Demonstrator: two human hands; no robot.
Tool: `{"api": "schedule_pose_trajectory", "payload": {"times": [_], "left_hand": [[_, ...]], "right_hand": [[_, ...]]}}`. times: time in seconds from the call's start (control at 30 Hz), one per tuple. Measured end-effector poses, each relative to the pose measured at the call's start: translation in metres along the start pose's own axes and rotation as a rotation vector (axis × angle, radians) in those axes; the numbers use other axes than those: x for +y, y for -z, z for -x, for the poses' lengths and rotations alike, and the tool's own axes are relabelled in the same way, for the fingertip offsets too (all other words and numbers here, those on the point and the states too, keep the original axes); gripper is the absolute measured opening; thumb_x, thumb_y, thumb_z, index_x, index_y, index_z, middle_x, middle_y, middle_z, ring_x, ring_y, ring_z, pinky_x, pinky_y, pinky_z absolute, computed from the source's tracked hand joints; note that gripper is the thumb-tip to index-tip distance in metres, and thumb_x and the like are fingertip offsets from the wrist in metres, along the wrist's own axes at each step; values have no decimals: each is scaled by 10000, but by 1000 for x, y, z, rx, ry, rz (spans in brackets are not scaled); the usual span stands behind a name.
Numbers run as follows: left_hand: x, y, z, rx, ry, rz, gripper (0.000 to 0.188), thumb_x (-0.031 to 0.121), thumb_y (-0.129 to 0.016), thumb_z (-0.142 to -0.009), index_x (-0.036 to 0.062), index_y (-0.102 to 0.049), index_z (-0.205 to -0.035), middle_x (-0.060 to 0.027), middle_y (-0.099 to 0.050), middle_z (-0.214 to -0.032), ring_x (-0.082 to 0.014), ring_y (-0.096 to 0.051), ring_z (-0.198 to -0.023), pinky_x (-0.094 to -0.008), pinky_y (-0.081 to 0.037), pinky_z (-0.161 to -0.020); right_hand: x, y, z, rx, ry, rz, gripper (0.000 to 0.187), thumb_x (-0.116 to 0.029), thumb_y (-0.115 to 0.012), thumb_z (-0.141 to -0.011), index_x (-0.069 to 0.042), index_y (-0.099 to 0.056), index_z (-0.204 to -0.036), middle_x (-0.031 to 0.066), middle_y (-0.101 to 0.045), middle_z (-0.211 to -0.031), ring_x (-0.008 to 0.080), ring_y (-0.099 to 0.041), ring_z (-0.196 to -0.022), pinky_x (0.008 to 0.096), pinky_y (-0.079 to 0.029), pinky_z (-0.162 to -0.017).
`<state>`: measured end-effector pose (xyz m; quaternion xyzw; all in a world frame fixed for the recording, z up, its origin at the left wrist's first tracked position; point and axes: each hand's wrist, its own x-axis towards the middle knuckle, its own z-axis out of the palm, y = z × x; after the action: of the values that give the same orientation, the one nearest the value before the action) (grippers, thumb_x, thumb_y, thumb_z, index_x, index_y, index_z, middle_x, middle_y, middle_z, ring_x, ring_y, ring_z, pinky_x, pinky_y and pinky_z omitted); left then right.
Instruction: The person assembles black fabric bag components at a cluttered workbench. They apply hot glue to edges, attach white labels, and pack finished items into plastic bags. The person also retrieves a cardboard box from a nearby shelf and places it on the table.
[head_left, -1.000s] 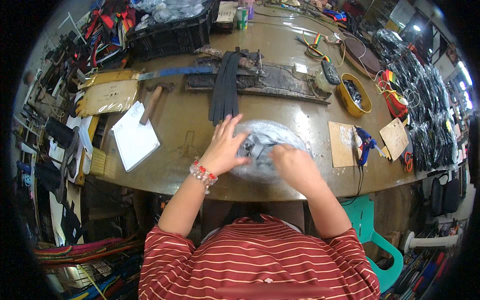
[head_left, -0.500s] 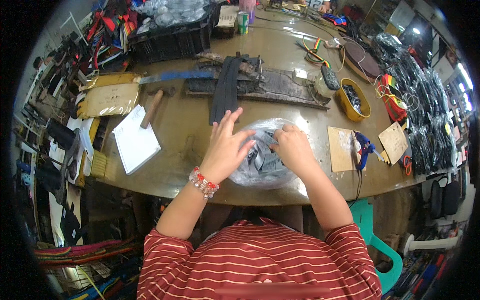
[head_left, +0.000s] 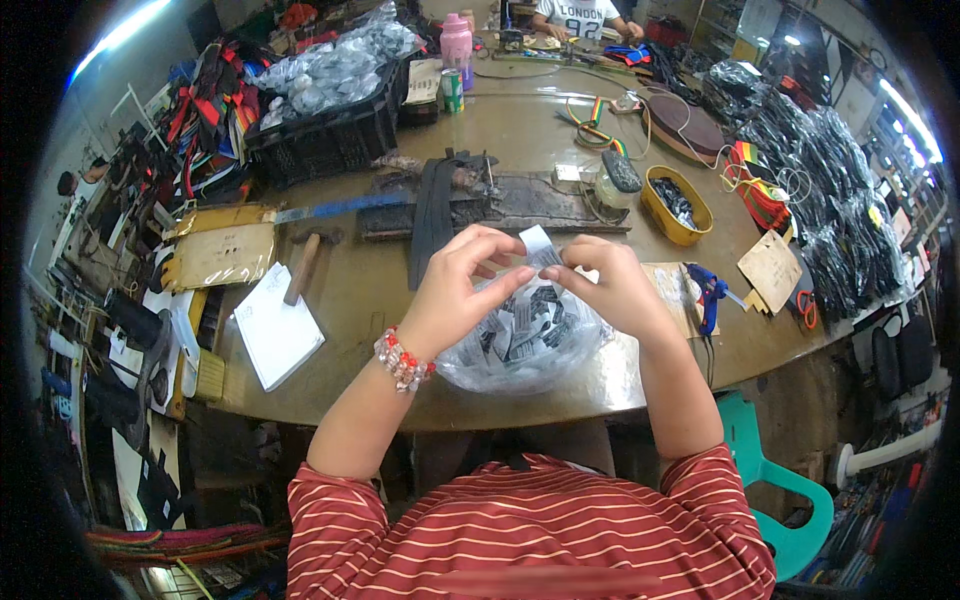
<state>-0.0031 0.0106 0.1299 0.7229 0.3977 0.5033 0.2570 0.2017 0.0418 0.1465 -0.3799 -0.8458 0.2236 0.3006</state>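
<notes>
A small white and grey label (head_left: 538,246) stands up between my two hands. My right hand (head_left: 612,285) pinches its lower right side between thumb and fingers. On the other side, my left hand (head_left: 462,290), with a beaded bracelet at the wrist, is closed with thumb and fingertips at the label's left edge. Just beneath both hands sits a clear plastic bag (head_left: 470,365), its mouth spread wide. Many loose printed labels (head_left: 525,325) fill it. Dark grey strips (head_left: 432,215) lie beyond my left hand, across a worn dark board (head_left: 545,205).
Left on the table are a hammer (head_left: 302,270) and white papers (head_left: 275,330). To the right stand a yellow tub (head_left: 703,222), a glue gun (head_left: 708,295) and orange scissors (head_left: 806,308). A black crate (head_left: 325,135) is at far left. A co-worker (head_left: 583,15) sits across.
My hands have come up out of the bag and closer together, now with a label between them. My left fingers have curled in from a spread pose. The view has tilted upward.
</notes>
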Motion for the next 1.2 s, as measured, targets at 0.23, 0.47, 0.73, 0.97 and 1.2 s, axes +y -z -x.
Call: {"api": "schedule_pose_trajectory", "payload": {"times": [0.23, 0.47, 0.73, 0.97, 1.2], "left_hand": [[6, -5, -21, 13, 116, 345, 195, 168, -698, -801, 13, -638, -903, 6, -586, -761, -61, -564, -694, -229, -455, -603], [-10, 15, -14, -11, 247, 332, 133, 152, -695, -813, 69, -598, -777, 60, -558, -718, -20, -501, -672, -189, -412, -596], [-36, -32, 16, -3, -107, -387, 62, 50, -607, -794, 17, -567, -829, -141, -520, -795, -334, -561, -720, -384, -463, -630], [-34, -46, 8, 13, -141, -474, 52, -14, -489, -790, 24, -473, -823, -167, -491, -806, -363, -550, -719, -437, -464, -639], [-77, -37, 13, -146, 23, -684, 201, 132, -618, -797, 39, -581, -971, -132, -560, -905, -322, -572, -814, -375, -492, -712]], "right_hand": [[-3, -15, 4, -150, -81, -904, 212, -201, -589, -884, 9, -599, -857, 69, -603, -760, 135, -582, -740, 274, -457, -690], [10, -1, 17, -129, -79, -938, 276, -265, -502, -942, -11, -585, -871, -50, -484, -563, 47, -443, -486, 203, -374, -484], [15, 25, 21, -67, -147, -749, 301, -279, -505, -942, -53, -511, -745, -87, -382, -562, 3, -300, -457, 191, -207, -413], [-32, 14, -8, -157, -326, -233, 299, -243, -496, -927, -4, -518, -749, 11, -463, -627, 114, -428, -632, 289, -377, -574], [-14, 33, 14, 237, -441, -516, 258, -278, -526, -929, -42, -621, -887, -50, -478, -653, 33, -407, -564, 197, -306, -482]]}}
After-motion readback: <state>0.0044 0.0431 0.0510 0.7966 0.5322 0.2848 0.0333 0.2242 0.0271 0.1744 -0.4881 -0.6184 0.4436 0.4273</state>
